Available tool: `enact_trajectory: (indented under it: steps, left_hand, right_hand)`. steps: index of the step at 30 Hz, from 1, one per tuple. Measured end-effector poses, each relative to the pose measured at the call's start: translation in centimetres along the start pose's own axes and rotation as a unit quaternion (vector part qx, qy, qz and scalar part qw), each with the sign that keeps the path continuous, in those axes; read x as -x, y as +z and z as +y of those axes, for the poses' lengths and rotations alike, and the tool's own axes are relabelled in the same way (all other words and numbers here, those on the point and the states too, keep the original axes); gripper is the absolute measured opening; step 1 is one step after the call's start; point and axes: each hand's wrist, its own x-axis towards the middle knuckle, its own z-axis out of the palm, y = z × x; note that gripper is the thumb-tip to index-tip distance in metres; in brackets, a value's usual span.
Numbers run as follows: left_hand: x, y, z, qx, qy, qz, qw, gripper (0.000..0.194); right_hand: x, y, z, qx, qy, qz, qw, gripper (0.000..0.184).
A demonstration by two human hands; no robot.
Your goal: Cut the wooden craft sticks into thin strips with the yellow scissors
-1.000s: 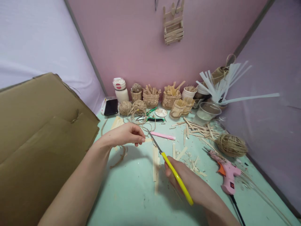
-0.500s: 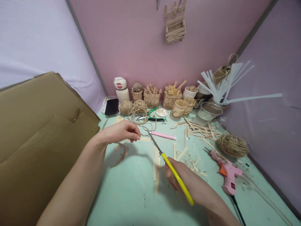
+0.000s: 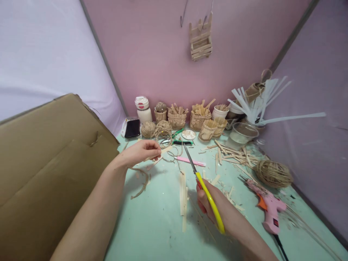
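Note:
My left hand pinches a short pale wooden strip whose end sticks out past the fingertips. My right hand is wrapped round the yellow handles of a pair of scissors, its blades pointing up and away from me. The blades stand apart from the strip, to its right. Below them, several flat wooden strips lie on the green table. A pink craft knife lies just beyond the scissors, and a curved piece of twine rests under my left wrist.
A large cardboard sheet fills the left side. To the right lie a pink glue gun and a ball of twine. Along the back wall stand baskets of sticks, a white bottle and a clear plastic cup.
The scissors have moved to the right, away from my left hand. The strip in my left hand now angles upward. The whole view has tilted up slightly.

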Motion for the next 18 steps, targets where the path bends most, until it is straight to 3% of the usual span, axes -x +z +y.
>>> enact_trajectory:
  steps: [4, 8, 12, 14, 18]
  left_hand:
    - [-0.9, -1.0, -2.0, 0.049, -0.037, 0.151, 0.987, 0.029]
    - [-1.5, -2.5, -4.2, 0.111, -0.046, 0.226, 0.967, 0.035]
    - [-1.1, -3.9, -5.5, 0.092, -0.063, 0.315, 0.942, 0.036]
    - [-0.8, -4.4, -6.1, 0.061, -0.077, 0.347, 0.933, 0.033]
    - [-0.9, -4.9, -7.2, 0.000, -0.104, 0.354, 0.929, 0.025]
  right_hand:
    - [-0.2, 0.1, 0.7, 0.015, -0.004, 0.005, 1.000, 0.054]
    - [-0.5, 0.2, 1.1, -0.032, 0.030, -0.012, 0.999, 0.054]
    - [-0.7, 0.4, 1.4, -0.070, 0.047, -0.003, 0.996, 0.053]
    - [-0.7, 0.4, 1.7, -0.080, 0.051, 0.001, 0.995, 0.051]
    - [-0.6, 0.5, 1.6, -0.106, 0.066, 0.005, 0.992, 0.051]
